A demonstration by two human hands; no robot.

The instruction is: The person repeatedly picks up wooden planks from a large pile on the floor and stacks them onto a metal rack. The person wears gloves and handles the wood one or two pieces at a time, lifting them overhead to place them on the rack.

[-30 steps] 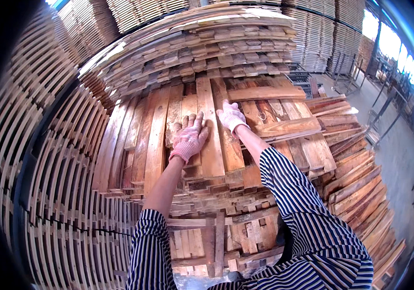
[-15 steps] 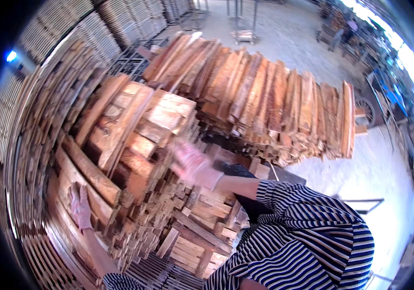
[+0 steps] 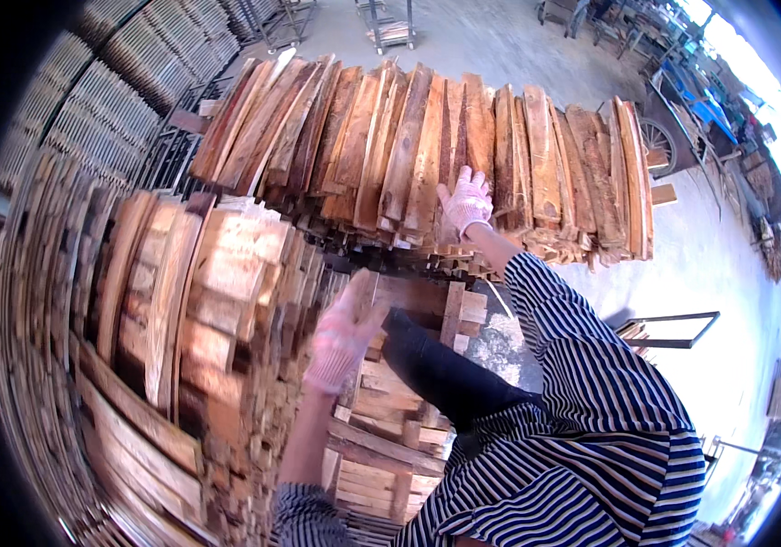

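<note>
With the right hand (image 3: 466, 202) flat and open on the far plank stack (image 3: 427, 146), and the blurred left hand (image 3: 343, 337) seemingly empty, close around one rough plank's end before lifting.

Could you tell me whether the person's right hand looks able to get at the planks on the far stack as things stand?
Probably yes: the gloved right hand already lies on the top planks of the far stack, and nothing sits between them.
</note>
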